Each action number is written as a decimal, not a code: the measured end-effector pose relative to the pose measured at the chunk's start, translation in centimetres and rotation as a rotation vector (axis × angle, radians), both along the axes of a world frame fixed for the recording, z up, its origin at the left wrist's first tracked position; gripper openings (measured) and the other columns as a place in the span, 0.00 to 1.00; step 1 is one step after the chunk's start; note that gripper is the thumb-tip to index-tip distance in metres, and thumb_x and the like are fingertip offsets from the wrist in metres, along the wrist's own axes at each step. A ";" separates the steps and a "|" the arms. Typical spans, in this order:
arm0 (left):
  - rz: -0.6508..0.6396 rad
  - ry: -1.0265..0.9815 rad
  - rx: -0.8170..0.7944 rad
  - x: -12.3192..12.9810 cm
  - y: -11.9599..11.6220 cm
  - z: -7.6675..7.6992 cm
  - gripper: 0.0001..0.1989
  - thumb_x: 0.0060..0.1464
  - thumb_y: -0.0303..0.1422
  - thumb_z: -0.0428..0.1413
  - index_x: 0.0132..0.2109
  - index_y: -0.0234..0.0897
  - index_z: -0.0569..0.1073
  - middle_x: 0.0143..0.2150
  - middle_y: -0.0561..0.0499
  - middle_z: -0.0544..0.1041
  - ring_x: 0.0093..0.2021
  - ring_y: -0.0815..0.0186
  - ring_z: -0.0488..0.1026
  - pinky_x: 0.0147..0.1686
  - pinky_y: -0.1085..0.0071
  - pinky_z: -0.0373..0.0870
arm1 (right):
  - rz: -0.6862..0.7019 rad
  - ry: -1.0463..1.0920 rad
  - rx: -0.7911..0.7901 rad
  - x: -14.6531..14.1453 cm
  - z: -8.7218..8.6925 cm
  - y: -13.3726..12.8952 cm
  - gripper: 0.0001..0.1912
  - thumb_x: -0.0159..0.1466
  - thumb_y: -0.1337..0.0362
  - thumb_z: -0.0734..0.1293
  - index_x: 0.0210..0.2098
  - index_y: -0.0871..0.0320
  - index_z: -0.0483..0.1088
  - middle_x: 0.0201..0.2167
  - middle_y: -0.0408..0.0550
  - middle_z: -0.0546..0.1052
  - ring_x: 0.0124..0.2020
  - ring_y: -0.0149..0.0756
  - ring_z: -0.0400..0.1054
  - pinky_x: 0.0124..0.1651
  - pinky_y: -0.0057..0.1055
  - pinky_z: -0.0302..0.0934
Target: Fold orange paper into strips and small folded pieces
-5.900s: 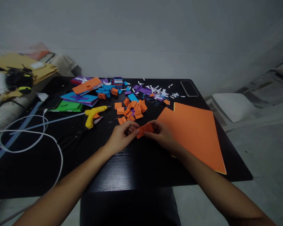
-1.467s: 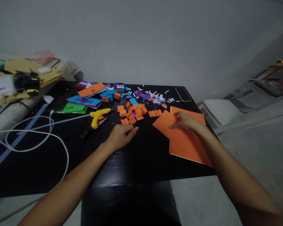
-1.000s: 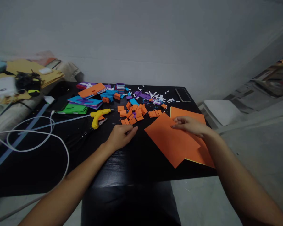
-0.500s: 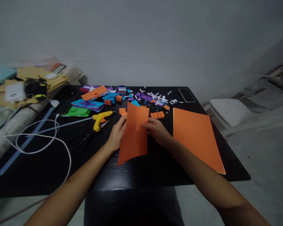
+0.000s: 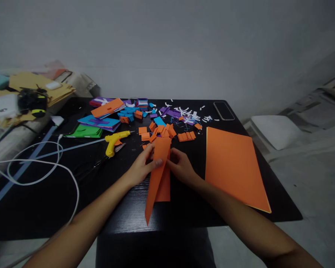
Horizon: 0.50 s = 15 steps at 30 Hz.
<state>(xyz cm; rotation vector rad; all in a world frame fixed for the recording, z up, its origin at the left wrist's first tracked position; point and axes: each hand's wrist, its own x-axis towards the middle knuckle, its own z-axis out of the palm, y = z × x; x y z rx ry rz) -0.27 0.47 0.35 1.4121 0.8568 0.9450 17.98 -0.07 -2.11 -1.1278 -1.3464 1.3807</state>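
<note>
A sheet of orange paper (image 5: 158, 163), partly folded lengthwise, stands tilted above the near middle of the table, its two layers spread apart at the lower end. My left hand (image 5: 143, 165) grips its left side, with the thumb across the front layer and the other fingers behind. At the right edge my right hand (image 5: 182, 165) pinches the paper, its fingertips partly hidden by it. Small orange paper pieces (image 5: 163, 130) lie just beyond the sheet. To the right is a stack of large orange sheets (image 5: 236, 167) with a yellow edge below.
A yellow glue gun (image 5: 113, 142) and dark scissors (image 5: 91, 167) lie left of my hands. Folded coloured paper stacks (image 5: 99, 123) and white scraps (image 5: 187, 115) are at the back. A phone (image 5: 223, 111) rests back right. A white cable (image 5: 69, 173) loops across the left.
The orange sheet has gone from a single raised panel to a lengthwise fold, lower and nearer me. My left thumb has come onto its front. The view has shifted slightly.
</note>
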 end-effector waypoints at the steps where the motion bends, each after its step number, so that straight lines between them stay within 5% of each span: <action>1: 0.015 0.003 -0.025 0.1 0.0 0.1 0.35 0.53 0.55 0.65 0.59 0.37 0.74 0.56 0.41 0.79 0.57 0.48 0.75 0.55 0.59 0.72 | 0.002 0.002 -0.007 0.0 0.0 -0.1 0.16 0.58 0.51 0.76 0.32 0.54 0.71 0.32 0.43 0.77 0.33 0.38 0.70 0.36 0.32 0.65; 5: 0.089 0.020 -0.093 0.2 0.2 0.1 0.31 0.53 0.51 0.66 0.57 0.36 0.75 0.57 0.41 0.80 0.55 0.49 0.77 0.52 0.60 0.74 | 0.055 0.081 -0.029 0.1 0.4 -0.3 0.16 0.56 0.52 0.77 0.32 0.54 0.71 0.31 0.42 0.78 0.33 0.36 0.71 0.36 0.32 0.66; 10: 0.068 0.067 -0.160 0.2 0.2 -0.1 0.31 0.49 0.45 0.69 0.57 0.35 0.75 0.52 0.42 0.82 0.49 0.51 0.79 0.44 0.62 0.77 | 0.094 0.196 -0.103 1.1 1.1 0.1 0.13 0.61 0.53 0.73 0.37 0.54 0.71 0.22 0.36 0.71 0.17 0.27 0.61 0.18 0.25 0.56; 15: 0.033 0.104 -0.172 0.2 0.2 -0.2 0.31 0.47 0.41 0.70 0.57 0.36 0.74 0.50 0.43 0.83 0.46 0.53 0.80 0.42 0.63 0.78 | -0.008 0.283 -0.110 1.8 1.7 0.8 0.17 0.59 0.51 0.76 0.39 0.54 0.72 0.24 0.38 0.73 0.19 0.30 0.67 0.15 0.25 0.61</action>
